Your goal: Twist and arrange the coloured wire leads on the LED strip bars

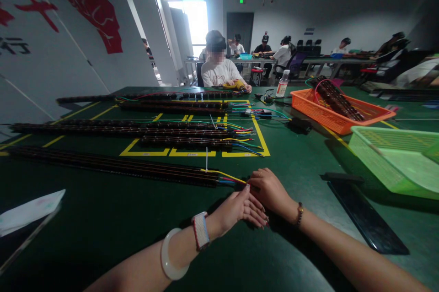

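A long black strip [113, 164] with coloured wires [228, 177] at its right end lies across the green table in front of me. My right hand [269, 189] is closed in a pinch on the ends of those wires. My left hand [240, 209] lies just below it, fingers stretched out and together, its fingertips under the right hand. A white cable tie [206, 159] stands up from the strip near the wire end.
More black strips [137, 129] lie further back inside yellow floor-tape markings. An orange basket [334, 111] and a green basket [398, 157] stand at right, a black flat panel [366, 216] near them. A person sits across the table; others work behind.
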Action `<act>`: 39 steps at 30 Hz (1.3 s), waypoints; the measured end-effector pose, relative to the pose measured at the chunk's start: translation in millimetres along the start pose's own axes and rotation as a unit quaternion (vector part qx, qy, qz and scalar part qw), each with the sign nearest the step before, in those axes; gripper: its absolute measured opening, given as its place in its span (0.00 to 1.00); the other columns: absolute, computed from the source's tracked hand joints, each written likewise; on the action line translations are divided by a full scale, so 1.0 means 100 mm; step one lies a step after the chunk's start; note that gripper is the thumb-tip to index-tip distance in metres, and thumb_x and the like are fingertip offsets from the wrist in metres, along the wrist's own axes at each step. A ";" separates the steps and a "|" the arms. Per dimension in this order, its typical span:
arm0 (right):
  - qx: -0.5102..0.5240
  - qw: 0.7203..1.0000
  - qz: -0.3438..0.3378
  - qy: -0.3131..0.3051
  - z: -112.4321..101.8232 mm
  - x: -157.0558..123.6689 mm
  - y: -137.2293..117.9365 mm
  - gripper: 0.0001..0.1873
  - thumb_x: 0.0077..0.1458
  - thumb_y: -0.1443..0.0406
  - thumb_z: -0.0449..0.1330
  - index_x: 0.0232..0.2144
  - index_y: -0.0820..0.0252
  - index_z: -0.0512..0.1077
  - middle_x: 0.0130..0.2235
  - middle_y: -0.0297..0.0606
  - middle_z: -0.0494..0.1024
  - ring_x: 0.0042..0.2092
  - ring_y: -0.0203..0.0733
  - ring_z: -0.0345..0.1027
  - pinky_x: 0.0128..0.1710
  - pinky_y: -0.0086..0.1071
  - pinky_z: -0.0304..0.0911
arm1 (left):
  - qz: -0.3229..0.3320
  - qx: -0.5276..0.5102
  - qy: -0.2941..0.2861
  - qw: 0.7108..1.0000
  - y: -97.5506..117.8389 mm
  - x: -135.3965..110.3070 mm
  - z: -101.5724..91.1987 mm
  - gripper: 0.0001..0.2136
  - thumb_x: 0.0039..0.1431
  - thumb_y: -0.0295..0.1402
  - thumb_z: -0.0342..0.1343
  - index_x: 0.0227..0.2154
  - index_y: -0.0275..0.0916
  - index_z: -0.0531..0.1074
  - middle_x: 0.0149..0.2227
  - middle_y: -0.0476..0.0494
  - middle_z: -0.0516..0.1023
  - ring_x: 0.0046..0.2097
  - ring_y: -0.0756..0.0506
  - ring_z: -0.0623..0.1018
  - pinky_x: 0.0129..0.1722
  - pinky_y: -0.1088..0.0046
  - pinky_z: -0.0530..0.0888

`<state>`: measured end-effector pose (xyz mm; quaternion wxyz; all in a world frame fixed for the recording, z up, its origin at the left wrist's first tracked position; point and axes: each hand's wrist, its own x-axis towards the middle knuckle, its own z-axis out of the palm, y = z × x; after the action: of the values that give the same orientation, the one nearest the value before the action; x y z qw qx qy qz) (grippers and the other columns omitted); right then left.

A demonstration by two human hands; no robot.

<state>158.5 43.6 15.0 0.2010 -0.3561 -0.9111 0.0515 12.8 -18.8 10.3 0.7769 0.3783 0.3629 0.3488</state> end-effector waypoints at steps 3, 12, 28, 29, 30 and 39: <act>-0.086 0.993 -0.072 0.024 -0.04 0.00 -0.03 0.06 0.56 0.67 0.58 0.28 0.59 0.74 0.26 0.34 0.70 0.30 0.37 0.58 0.34 0.34 0.50 | 0.004 -0.050 0.040 0.998 -0.01 0.02 0.00 0.24 0.59 0.51 0.43 0.35 0.31 0.69 0.32 0.33 0.78 0.33 0.43 0.79 0.40 0.61 0.72; -0.255 0.945 -0.195 0.057 -0.04 -0.05 -0.11 0.09 0.55 0.74 0.54 0.32 0.63 0.73 0.33 0.40 0.72 0.32 0.40 0.59 0.37 0.36 0.56 | 0.069 -0.217 0.115 0.967 -0.02 0.06 -0.03 0.08 0.61 0.36 0.50 0.38 0.37 0.67 0.37 0.42 0.76 0.38 0.47 0.77 0.45 0.64 0.71; -0.090 0.991 -0.095 -0.027 -0.27 -0.13 -0.26 0.12 0.59 0.67 0.53 0.44 0.62 0.71 0.37 0.42 0.72 0.38 0.42 0.63 0.39 0.36 0.59 | 0.097 -0.270 0.137 0.948 -0.05 0.15 -0.06 0.06 0.59 0.25 0.51 0.28 0.34 0.70 0.32 0.43 0.76 0.38 0.48 0.75 0.46 0.69 0.70; -0.051 0.996 -0.075 -0.021 -0.35 -0.12 -0.23 0.11 0.60 0.65 0.53 0.44 0.60 0.71 0.37 0.41 0.72 0.38 0.41 0.63 0.39 0.35 0.59 | 0.097 -0.269 0.131 0.949 -0.05 0.14 -0.06 0.05 0.59 0.26 0.51 0.29 0.33 0.71 0.32 0.43 0.76 0.38 0.48 0.75 0.46 0.69 0.70; -0.015 0.998 -0.056 -0.014 -0.42 -0.12 -0.20 0.10 0.60 0.64 0.53 0.41 0.59 0.72 0.37 0.40 0.72 0.38 0.40 0.63 0.39 0.34 0.59 | 0.094 -0.269 0.128 0.950 -0.04 0.13 -0.06 0.05 0.59 0.26 0.51 0.29 0.33 0.71 0.32 0.43 0.76 0.38 0.48 0.76 0.46 0.68 0.70; -0.034 0.996 -0.056 -0.063 -0.49 -0.15 -0.17 0.10 0.53 0.59 0.61 0.27 0.58 0.74 0.30 0.37 0.72 0.33 0.39 0.61 0.34 0.34 0.54 | 0.058 -0.244 0.084 0.964 0.02 0.10 -0.07 0.07 0.61 0.30 0.50 0.33 0.33 0.72 0.35 0.40 0.76 0.39 0.48 0.76 0.46 0.69 0.70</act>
<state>177.0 18.4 58.8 0.1338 -0.3068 -0.9418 0.0318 11.0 -7.5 5.9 0.7910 0.1668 0.3078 0.5018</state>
